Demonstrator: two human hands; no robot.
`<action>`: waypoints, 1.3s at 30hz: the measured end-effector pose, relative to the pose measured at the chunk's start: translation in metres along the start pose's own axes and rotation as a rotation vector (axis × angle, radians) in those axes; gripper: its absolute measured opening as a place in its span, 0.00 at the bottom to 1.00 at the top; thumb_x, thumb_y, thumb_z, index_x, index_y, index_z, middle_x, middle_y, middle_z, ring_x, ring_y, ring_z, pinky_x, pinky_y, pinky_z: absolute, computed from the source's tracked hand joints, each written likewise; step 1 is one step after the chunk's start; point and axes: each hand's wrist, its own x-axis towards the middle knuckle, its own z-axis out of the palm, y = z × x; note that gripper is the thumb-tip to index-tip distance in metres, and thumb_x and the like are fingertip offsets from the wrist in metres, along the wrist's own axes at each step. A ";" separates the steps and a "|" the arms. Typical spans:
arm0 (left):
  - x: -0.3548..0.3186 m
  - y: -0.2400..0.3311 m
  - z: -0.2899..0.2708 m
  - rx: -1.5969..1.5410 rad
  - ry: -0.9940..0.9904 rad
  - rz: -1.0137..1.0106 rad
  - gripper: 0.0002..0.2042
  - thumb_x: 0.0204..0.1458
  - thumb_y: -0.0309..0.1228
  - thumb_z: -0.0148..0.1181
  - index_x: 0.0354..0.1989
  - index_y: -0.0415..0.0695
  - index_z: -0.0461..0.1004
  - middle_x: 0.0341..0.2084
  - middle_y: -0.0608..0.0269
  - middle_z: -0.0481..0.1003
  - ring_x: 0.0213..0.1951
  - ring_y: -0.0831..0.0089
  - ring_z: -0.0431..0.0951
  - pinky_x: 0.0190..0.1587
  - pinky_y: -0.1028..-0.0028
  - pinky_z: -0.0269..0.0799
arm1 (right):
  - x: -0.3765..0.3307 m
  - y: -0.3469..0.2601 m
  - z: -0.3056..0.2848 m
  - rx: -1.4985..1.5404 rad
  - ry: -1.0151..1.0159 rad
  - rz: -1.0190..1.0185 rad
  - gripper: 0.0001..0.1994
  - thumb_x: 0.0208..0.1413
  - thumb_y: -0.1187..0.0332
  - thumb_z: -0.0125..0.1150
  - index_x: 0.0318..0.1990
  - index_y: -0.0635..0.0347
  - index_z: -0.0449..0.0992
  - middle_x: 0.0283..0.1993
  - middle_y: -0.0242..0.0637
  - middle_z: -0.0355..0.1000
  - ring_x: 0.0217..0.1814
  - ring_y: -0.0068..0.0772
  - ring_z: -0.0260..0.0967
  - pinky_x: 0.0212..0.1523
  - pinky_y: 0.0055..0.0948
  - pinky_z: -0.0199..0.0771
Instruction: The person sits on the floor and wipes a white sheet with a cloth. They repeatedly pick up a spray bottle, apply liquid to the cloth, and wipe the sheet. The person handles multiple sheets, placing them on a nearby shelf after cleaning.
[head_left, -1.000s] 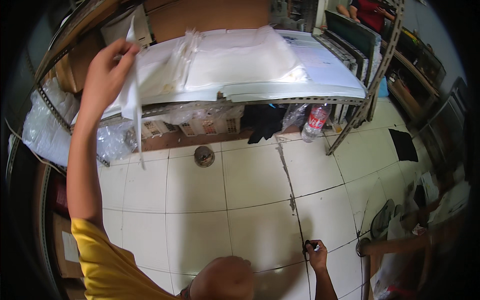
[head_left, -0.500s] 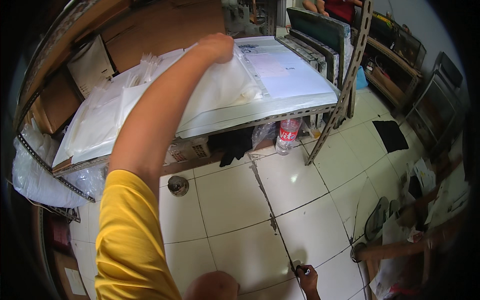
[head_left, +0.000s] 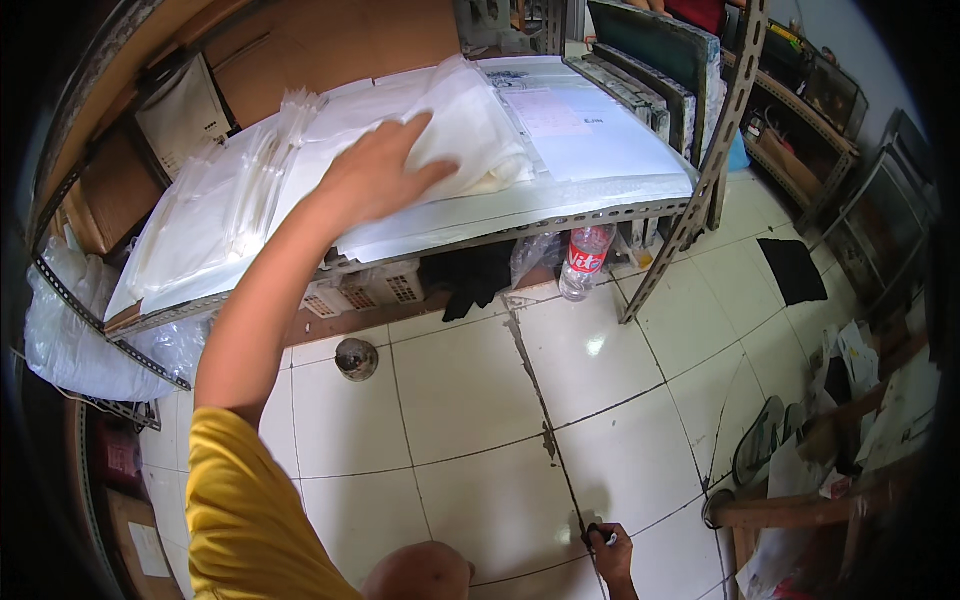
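Observation:
My left hand (head_left: 375, 178), its fingers spread, hovers over or rests lightly on the white translucent plastic bags (head_left: 470, 135) on the metal shelf; whether it touches them is hard to tell. A second bundle of the bags (head_left: 205, 215) lies to its left, ruffled along one edge. White paper sheets (head_left: 610, 145) with faint print lie flat at the right of the shelf. Low in the picture, above the floor, my right hand (head_left: 612, 555) is closed around a small black pen-like thing (head_left: 595, 535) with a white part showing.
A slotted metal post (head_left: 722, 140) stands at the shelf's right corner, beside dark framed panels (head_left: 650, 60). Below are a plastic bottle (head_left: 585, 262) and a white basket (head_left: 370, 290). A small dark round object (head_left: 356, 360) sits on the tiles; a black cloth (head_left: 792, 271) lies farther right.
My left hand has come away from the far edge of the bags, moved nearer and left, and its fingers have opened. My right hand still grips the small pen-like thing.

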 end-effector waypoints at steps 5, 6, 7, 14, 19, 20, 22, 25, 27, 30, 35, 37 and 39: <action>-0.050 -0.077 0.017 0.104 -0.080 0.134 0.33 0.67 0.55 0.42 0.73 0.44 0.58 0.69 0.42 0.60 0.71 0.48 0.56 0.73 0.59 0.48 | -0.001 0.010 0.005 0.090 -0.033 0.000 0.07 0.55 0.73 0.68 0.38 0.66 0.79 0.32 0.32 0.76 0.36 0.20 0.71 0.40 0.25 0.75; -0.049 -0.092 0.017 0.111 -0.124 0.110 0.33 0.67 0.55 0.40 0.73 0.45 0.57 0.70 0.44 0.58 0.73 0.49 0.54 0.74 0.58 0.45 | 0.000 0.011 0.006 0.078 -0.046 -0.008 0.07 0.55 0.73 0.68 0.38 0.66 0.79 0.32 0.31 0.76 0.35 0.20 0.71 0.40 0.25 0.75; -0.049 -0.107 0.021 0.114 -0.173 0.084 0.32 0.68 0.54 0.38 0.73 0.46 0.57 0.71 0.45 0.57 0.74 0.50 0.51 0.75 0.58 0.42 | 0.002 0.011 0.006 0.062 -0.060 -0.010 0.07 0.55 0.73 0.68 0.38 0.66 0.79 0.31 0.31 0.76 0.35 0.20 0.71 0.39 0.24 0.75; -0.050 -0.120 0.025 0.040 -0.165 0.139 0.32 0.67 0.54 0.39 0.72 0.45 0.60 0.72 0.46 0.55 0.75 0.52 0.49 0.76 0.56 0.40 | 0.002 -0.003 0.003 -0.140 -0.047 -0.155 0.12 0.59 0.64 0.67 0.43 0.63 0.80 0.33 0.36 0.78 0.34 0.26 0.73 0.37 0.28 0.75; -0.057 -0.091 -0.008 0.037 0.169 0.353 0.23 0.61 0.41 0.57 0.60 0.41 0.72 0.60 0.46 0.69 0.63 0.50 0.66 0.66 0.58 0.59 | 0.002 -0.039 0.013 -0.044 -0.106 -0.111 0.12 0.59 0.64 0.66 0.42 0.63 0.80 0.28 0.38 0.77 0.28 0.26 0.71 0.31 0.30 0.74; -0.056 -0.066 -0.019 -0.016 0.229 0.411 0.21 0.58 0.38 0.60 0.57 0.40 0.74 0.55 0.48 0.72 0.58 0.51 0.70 0.62 0.59 0.63 | 0.003 -0.039 0.006 -0.047 -0.111 -0.201 0.11 0.59 0.64 0.66 0.43 0.63 0.80 0.28 0.39 0.78 0.28 0.28 0.72 0.31 0.32 0.75; -0.041 -0.012 -0.047 -0.053 0.526 0.658 0.14 0.50 0.27 0.66 0.46 0.41 0.78 0.42 0.57 0.76 0.46 0.58 0.76 0.48 0.64 0.71 | 0.002 -0.036 -0.002 -0.041 -0.080 -0.238 0.11 0.60 0.65 0.65 0.43 0.64 0.80 0.30 0.41 0.79 0.29 0.29 0.73 0.32 0.32 0.75; -0.007 0.066 -0.105 -0.105 0.709 0.858 0.14 0.49 0.26 0.66 0.45 0.40 0.77 0.43 0.54 0.76 0.45 0.55 0.76 0.48 0.63 0.72 | -0.014 -0.059 -0.027 -0.083 -0.040 -0.195 0.11 0.60 0.67 0.66 0.43 0.66 0.79 0.33 0.42 0.81 0.33 0.27 0.74 0.35 0.30 0.76; 0.023 0.114 -0.153 -0.023 0.807 0.936 0.13 0.49 0.24 0.65 0.44 0.40 0.77 0.42 0.56 0.75 0.45 0.56 0.75 0.47 0.62 0.71 | -0.025 -0.076 -0.040 -0.010 -0.058 -0.063 0.11 0.59 0.67 0.67 0.43 0.65 0.79 0.34 0.41 0.80 0.34 0.27 0.75 0.36 0.30 0.77; 0.077 0.170 -0.216 -0.033 0.902 0.945 0.11 0.52 0.24 0.62 0.44 0.40 0.77 0.42 0.54 0.75 0.47 0.56 0.75 0.49 0.60 0.71 | -0.039 -0.034 -0.038 0.162 0.007 -0.049 0.12 0.59 0.65 0.68 0.44 0.63 0.79 0.34 0.35 0.78 0.36 0.25 0.73 0.38 0.28 0.75; 0.183 0.191 -0.276 -0.037 0.466 0.466 0.17 0.61 0.36 0.54 0.52 0.38 0.76 0.52 0.46 0.75 0.55 0.47 0.74 0.58 0.57 0.70 | -0.090 0.001 -0.037 0.330 0.024 0.176 0.14 0.61 0.59 0.67 0.47 0.57 0.78 0.37 0.31 0.76 0.40 0.23 0.70 0.41 0.26 0.72; 0.218 0.190 -0.276 0.005 0.129 0.299 0.21 0.60 0.40 0.52 0.54 0.37 0.76 0.56 0.45 0.74 0.57 0.46 0.74 0.61 0.58 0.68 | -0.119 -0.011 -0.043 0.126 0.042 0.297 0.11 0.63 0.60 0.62 0.44 0.58 0.77 0.37 0.31 0.77 0.39 0.22 0.70 0.41 0.25 0.72; 0.246 0.182 -0.259 -0.016 0.082 0.262 0.23 0.60 0.42 0.50 0.54 0.37 0.77 0.57 0.44 0.74 0.58 0.47 0.74 0.62 0.58 0.67 | -0.123 0.041 -0.034 0.144 0.113 0.119 0.11 0.64 0.60 0.61 0.43 0.59 0.77 0.36 0.31 0.77 0.39 0.23 0.70 0.42 0.26 0.72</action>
